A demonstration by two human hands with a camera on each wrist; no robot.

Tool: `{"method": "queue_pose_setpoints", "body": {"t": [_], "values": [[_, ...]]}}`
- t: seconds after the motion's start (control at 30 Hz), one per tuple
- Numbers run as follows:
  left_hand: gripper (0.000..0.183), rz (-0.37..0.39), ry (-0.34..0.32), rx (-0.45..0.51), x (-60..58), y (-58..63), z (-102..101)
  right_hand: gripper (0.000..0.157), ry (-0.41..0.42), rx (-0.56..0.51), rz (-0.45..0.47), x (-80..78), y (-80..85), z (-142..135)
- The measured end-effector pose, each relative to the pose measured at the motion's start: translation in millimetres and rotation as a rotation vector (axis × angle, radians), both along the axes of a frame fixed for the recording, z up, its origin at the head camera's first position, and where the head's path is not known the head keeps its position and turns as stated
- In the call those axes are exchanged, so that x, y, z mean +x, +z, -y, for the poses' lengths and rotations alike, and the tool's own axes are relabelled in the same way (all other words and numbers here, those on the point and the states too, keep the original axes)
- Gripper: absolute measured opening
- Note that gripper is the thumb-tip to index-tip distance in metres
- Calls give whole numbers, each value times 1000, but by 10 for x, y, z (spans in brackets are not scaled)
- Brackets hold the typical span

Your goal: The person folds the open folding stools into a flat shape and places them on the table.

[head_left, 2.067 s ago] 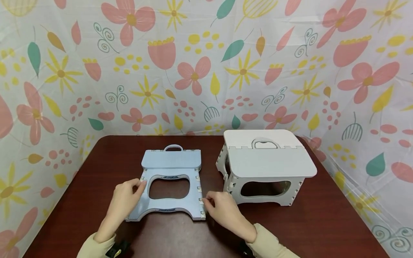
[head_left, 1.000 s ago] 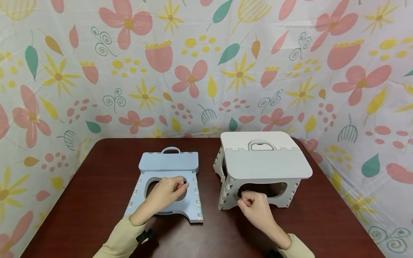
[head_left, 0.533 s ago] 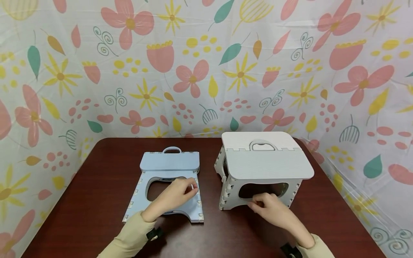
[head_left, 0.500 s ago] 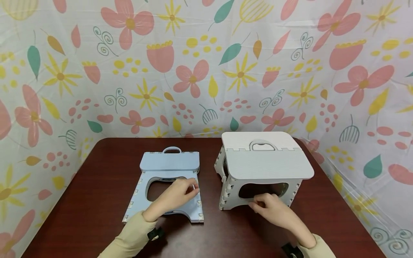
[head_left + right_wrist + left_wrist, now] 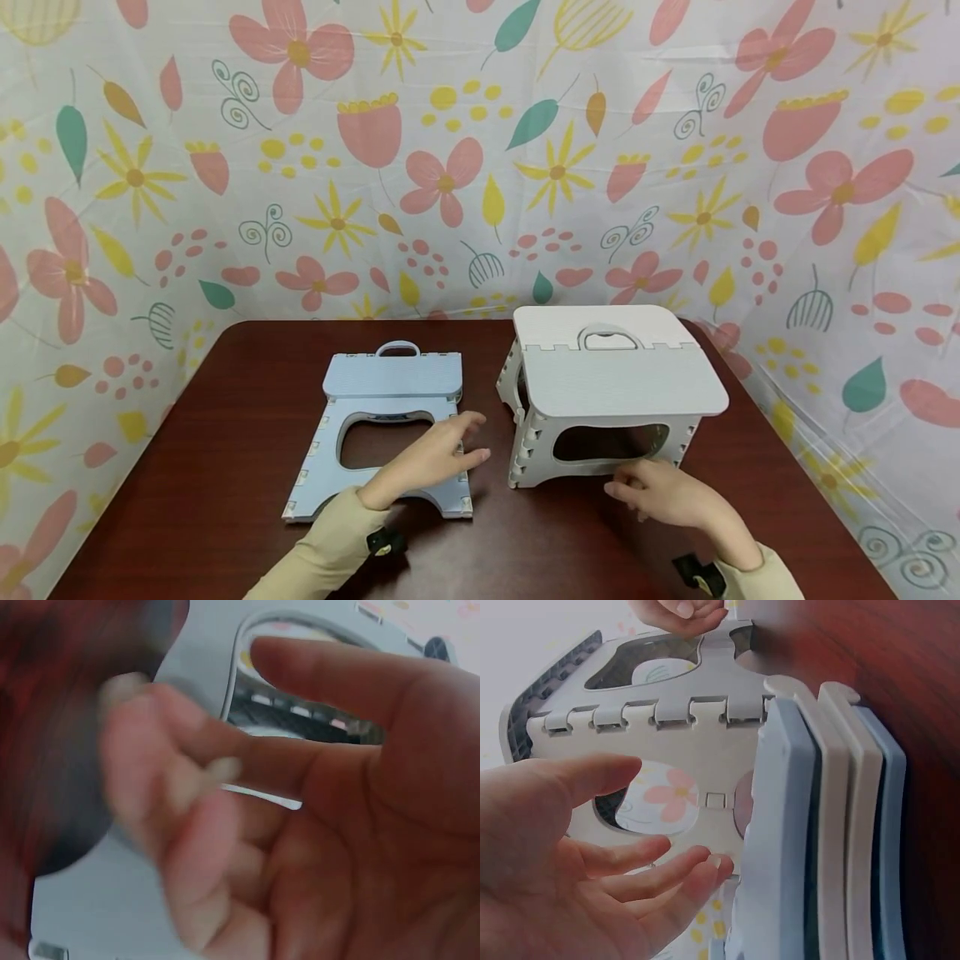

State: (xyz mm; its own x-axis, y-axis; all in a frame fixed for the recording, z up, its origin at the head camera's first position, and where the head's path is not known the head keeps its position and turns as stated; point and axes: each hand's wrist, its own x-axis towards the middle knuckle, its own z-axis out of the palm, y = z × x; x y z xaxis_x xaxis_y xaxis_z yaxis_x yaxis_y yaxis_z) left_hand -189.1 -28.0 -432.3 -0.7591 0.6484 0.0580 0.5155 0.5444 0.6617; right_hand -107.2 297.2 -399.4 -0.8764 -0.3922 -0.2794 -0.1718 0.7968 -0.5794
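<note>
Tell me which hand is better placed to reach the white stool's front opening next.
Probably the right hand: it's empty, close in front of the white stool. The left hand, also empty, is farther off, near the blue stool.

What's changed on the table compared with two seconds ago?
Both hands have moved right from the sides of the blue stool. The left hand is now by its right edge, its grip opened out; the right hand is in front of the white stool. Neither holds anything. Both stools stayed put: blue folded, white standing.
</note>
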Motion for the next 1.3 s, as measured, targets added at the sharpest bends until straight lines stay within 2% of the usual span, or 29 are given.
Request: {"method": "queue_pose_setpoints", "body": {"t": [0.1,0.3,0.53,0.7,0.83,1.0,1.17,1.3], "values": [[54,28,-2,-7,0,-22,-29,34,-4,6,33,11,0,-55],[63,11,-14,-61,9,-50,-106,41,-40,69,35,8,-26,-129],[75,56,21,-90,25,-37,-213,44,-216,229,82,10,-91,-229],[78,56,28,-92,31,-42,-276,50,-249,188,125,-33,-114,-307],[79,53,28,-82,34,-71,-314,47,-286,187,144,-49,-139,-379],[79,50,34,-87,36,-117,-348,45,-351,222,123,-69,-159,-446],[79,79,22,-97,51,-127,-395,46,-396,298,107,-77,-157,-505],[77,72,20,-88,65,-135,-449,44,-408,256,85,-106,-161,-580]]}}
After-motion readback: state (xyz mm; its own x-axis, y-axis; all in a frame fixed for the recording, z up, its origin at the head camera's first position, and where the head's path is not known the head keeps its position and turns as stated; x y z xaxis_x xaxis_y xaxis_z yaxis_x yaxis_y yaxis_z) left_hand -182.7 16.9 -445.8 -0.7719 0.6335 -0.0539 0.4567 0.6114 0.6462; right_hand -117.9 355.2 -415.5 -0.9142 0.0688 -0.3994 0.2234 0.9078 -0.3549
